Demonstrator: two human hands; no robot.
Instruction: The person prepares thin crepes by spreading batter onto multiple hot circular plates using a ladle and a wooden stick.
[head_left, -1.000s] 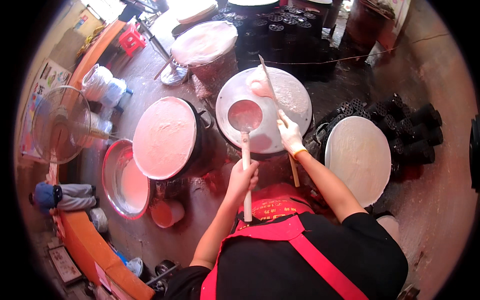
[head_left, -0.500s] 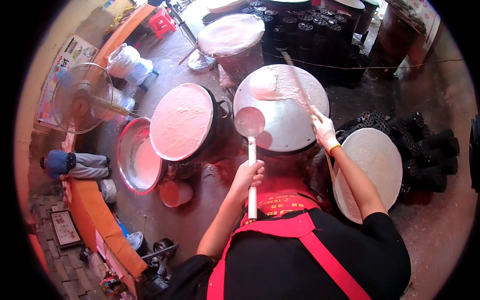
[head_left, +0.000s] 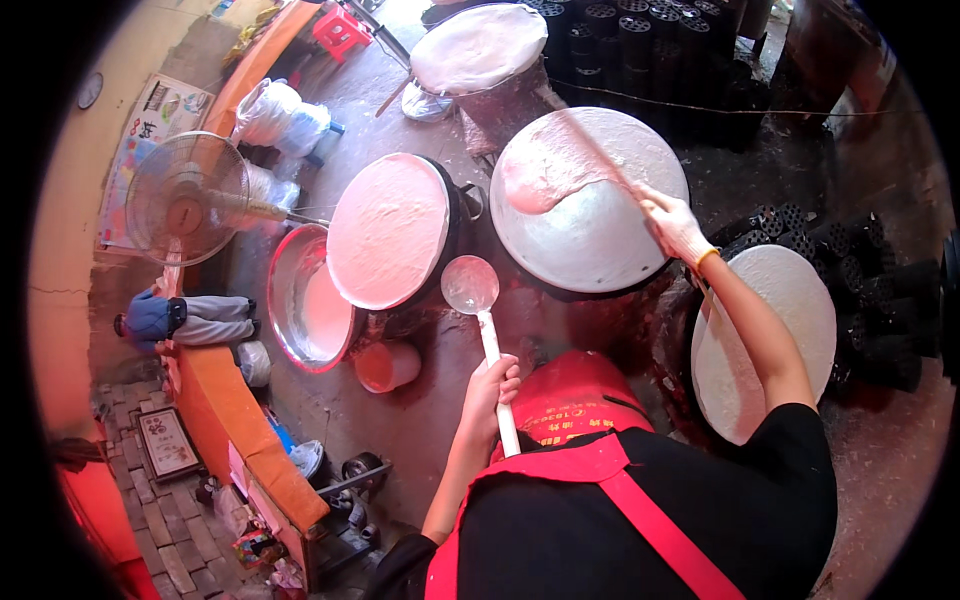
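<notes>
Right now your right hand (head_left: 672, 222) has a closed grip on the thin stick, blurred, spreading batter (head_left: 545, 178) across the round steamer cloth (head_left: 600, 235); left hand (head_left: 490, 395) clamps the emptied ladle (head_left: 471, 285). Sweep evenly to the rim.

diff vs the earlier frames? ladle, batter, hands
The ladle came off the round steaming surface and now hangs emptied between it and the covered pot, its handle held as before in the left hand. The batter it held is now a smear across the surface, spread by the stick in the right hand. Both grips, basin and fan unchanged.
</notes>
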